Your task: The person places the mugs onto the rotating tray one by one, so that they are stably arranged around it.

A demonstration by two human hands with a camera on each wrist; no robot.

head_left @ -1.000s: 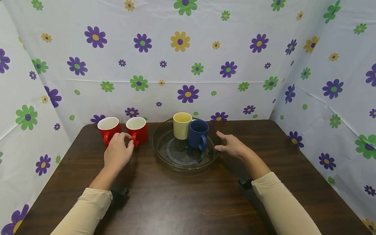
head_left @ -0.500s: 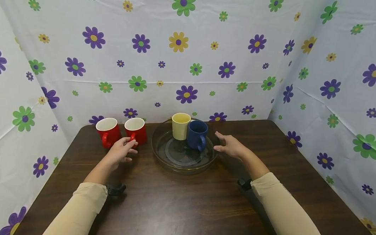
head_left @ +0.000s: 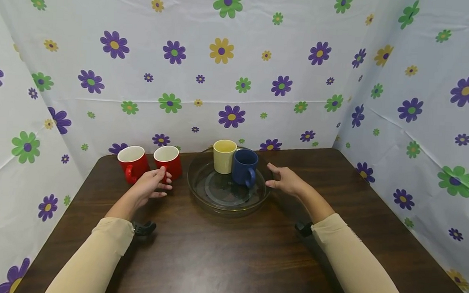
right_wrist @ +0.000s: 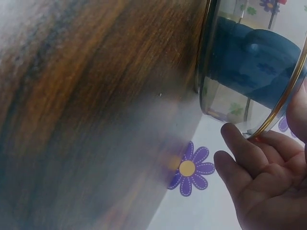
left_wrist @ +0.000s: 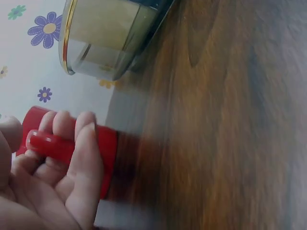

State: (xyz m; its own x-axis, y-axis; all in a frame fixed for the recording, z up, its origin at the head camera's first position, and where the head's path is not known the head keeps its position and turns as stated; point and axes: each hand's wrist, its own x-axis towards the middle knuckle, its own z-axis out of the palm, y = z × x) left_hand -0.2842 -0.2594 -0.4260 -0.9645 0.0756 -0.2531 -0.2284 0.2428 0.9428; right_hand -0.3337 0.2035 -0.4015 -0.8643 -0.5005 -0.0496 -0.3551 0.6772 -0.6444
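Two red mugs with white insides stand at the table's back left. My left hand point(head_left: 149, 186) is at the right-hand red mug point(head_left: 174, 164); in the left wrist view its fingers curl about the red handle point(left_wrist: 53, 145). The other red mug point(head_left: 135, 167) stands just left, its handle toward me. A round clear glass dish point(head_left: 225, 209) holds a pale yellow mug point(head_left: 223, 158) and a blue mug point(head_left: 241, 167), both upright. My right hand point(head_left: 288, 180) is by the dish's right side, fingers loosely extended, fingertips at the rim in the right wrist view.
All the mugs and the dish stand on a dark brown wooden table point(head_left: 220, 256), near its back edge. Behind and at both sides hangs a white flowered cloth point(head_left: 143, 62).
My left hand has moved from between the two red mugs to the handle of the right-hand one, its fingers now around it. The right hand stays by the dish.
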